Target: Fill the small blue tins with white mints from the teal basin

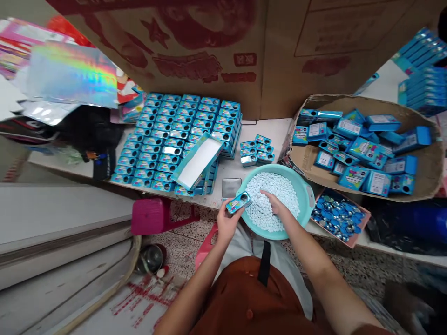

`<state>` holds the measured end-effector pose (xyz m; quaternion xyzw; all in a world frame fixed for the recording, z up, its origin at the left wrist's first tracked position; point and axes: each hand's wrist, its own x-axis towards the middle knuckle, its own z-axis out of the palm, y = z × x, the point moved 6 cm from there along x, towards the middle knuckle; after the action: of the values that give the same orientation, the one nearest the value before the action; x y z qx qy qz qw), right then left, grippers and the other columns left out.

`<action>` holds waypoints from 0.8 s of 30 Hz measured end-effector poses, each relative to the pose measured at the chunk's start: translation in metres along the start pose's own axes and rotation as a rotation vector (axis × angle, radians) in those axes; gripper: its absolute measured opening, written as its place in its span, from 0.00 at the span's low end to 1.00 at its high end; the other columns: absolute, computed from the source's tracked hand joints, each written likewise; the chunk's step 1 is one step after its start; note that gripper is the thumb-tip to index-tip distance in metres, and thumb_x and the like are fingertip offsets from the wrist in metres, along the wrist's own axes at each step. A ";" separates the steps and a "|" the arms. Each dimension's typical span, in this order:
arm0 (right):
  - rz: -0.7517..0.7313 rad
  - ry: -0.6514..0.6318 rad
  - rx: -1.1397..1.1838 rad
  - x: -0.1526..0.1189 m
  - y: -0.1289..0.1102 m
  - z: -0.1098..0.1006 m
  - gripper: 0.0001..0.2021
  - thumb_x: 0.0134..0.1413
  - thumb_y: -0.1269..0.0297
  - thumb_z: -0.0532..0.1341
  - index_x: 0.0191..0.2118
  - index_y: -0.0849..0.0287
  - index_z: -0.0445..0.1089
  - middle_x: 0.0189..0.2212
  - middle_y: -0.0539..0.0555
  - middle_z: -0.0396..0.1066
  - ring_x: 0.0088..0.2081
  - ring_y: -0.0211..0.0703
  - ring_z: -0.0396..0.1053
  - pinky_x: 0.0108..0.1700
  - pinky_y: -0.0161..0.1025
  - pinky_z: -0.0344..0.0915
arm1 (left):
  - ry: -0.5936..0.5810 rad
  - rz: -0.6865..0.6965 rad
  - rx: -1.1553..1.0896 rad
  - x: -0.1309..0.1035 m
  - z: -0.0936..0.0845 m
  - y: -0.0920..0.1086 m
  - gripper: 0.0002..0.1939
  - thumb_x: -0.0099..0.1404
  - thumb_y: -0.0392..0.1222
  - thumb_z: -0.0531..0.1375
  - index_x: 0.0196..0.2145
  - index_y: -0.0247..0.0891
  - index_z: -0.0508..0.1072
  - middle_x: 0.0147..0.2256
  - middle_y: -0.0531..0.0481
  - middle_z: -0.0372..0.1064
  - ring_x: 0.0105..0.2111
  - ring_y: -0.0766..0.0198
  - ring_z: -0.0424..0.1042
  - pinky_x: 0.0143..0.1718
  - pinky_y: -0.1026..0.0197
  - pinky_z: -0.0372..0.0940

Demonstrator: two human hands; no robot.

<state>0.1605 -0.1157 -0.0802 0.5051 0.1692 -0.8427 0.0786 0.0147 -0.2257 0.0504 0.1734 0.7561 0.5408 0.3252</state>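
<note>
My left hand (pixel 228 222) is closed round a small blue tin (pixel 239 203) with a colourful label and a dark round spot at one end. It holds the tin by the left rim of a turquoise basin (pixel 307 207). Small white pellets (pixel 268 184) fill much of the basin. My right hand (pixel 274 203) reaches down among the pellets; its fingertips are partly buried, so whether they grip any cannot be made out. Just beyond my left hand, a flat silvery square (pixel 231 188) lies on the table. Several similar tins (pixel 256 151) stand behind the basin.
Rows of stacked blue tins (pixel 164 139) occupy the table's left side, with an open blue display box (pixel 199 160) on top. To the right are a cut-down carton (pixel 426 181) of blue boxes and a pink box (pixel 361 225) of round blue-and-silver pieces. A large cardboard box (pixel 279 83) stands behind.
</note>
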 end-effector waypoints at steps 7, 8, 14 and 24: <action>-0.280 -0.048 0.593 -0.030 -0.021 0.003 0.12 0.53 0.55 0.56 0.26 0.57 0.62 0.17 0.47 0.67 0.20 0.37 0.65 0.21 0.32 0.63 | -0.086 0.082 0.099 -0.004 0.004 -0.007 0.22 0.54 0.48 0.65 0.45 0.39 0.68 0.42 0.47 0.70 0.42 0.59 0.72 0.47 0.55 0.67; -0.314 -0.054 0.653 -0.039 -0.025 0.004 0.11 0.53 0.55 0.55 0.26 0.57 0.61 0.18 0.47 0.67 0.20 0.37 0.66 0.20 0.31 0.62 | -0.110 0.101 0.131 -0.004 0.006 -0.007 0.21 0.54 0.48 0.65 0.45 0.40 0.68 0.42 0.47 0.70 0.43 0.59 0.71 0.48 0.55 0.66; -0.575 -0.069 0.763 -0.095 -0.052 0.016 0.10 0.52 0.56 0.55 0.27 0.55 0.60 0.20 0.46 0.66 0.22 0.34 0.63 0.21 0.30 0.60 | -0.275 0.284 0.308 -0.009 0.033 0.006 0.16 0.56 0.43 0.64 0.43 0.42 0.72 0.44 0.46 0.70 0.47 0.56 0.69 0.51 0.52 0.63; -0.851 0.122 0.636 -0.132 -0.059 0.024 0.15 0.49 0.50 0.58 0.23 0.56 0.60 0.17 0.45 0.62 0.20 0.36 0.63 0.23 0.34 0.62 | -0.405 0.380 0.284 -0.014 0.066 0.022 0.17 0.55 0.38 0.64 0.43 0.43 0.72 0.44 0.47 0.71 0.47 0.56 0.69 0.50 0.52 0.63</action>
<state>0.1855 -0.0747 0.0586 0.4389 0.0997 -0.7788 -0.4368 0.0676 -0.1805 0.0614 0.4594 0.6980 0.4355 0.3347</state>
